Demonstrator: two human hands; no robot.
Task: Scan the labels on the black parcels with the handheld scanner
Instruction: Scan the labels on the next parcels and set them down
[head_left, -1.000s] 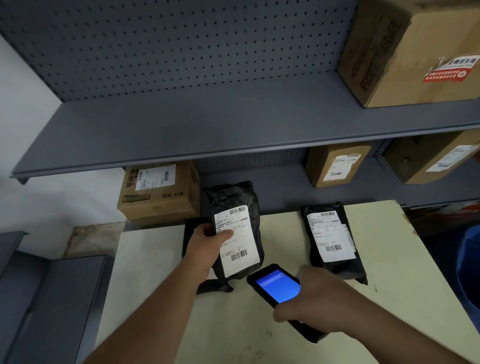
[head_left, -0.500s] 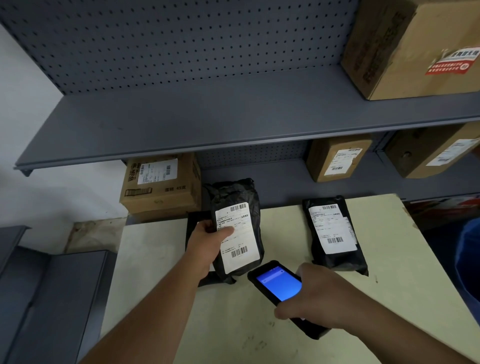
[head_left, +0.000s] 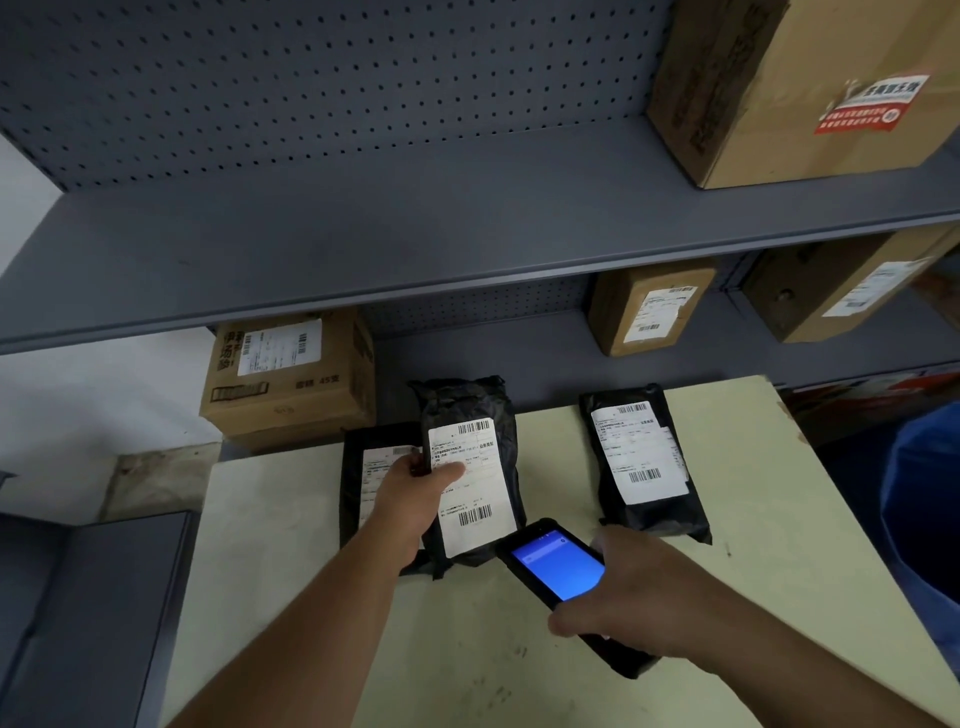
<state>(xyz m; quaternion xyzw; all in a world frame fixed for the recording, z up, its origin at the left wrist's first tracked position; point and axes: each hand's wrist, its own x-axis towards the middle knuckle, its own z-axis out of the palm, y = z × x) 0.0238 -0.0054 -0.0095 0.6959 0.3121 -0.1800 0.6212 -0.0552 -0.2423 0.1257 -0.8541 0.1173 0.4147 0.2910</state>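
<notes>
The right hand (head_left: 631, 603) is gripping the handheld scanner (head_left: 558, 571), its blue screen lit and its top end aiming toward 11 o'clock at the held parcel (head_left: 470, 467). The left hand (head_left: 415, 488) is clasping that black parcel by its left edge, thumb lying on the white label (head_left: 472, 486). A second parcel (head_left: 363, 478) is lying flat under it at 9 o'clock; a third parcel (head_left: 641, 462) is resting on the table (head_left: 779, 519) at 2 o'clock from the scanner.
</notes>
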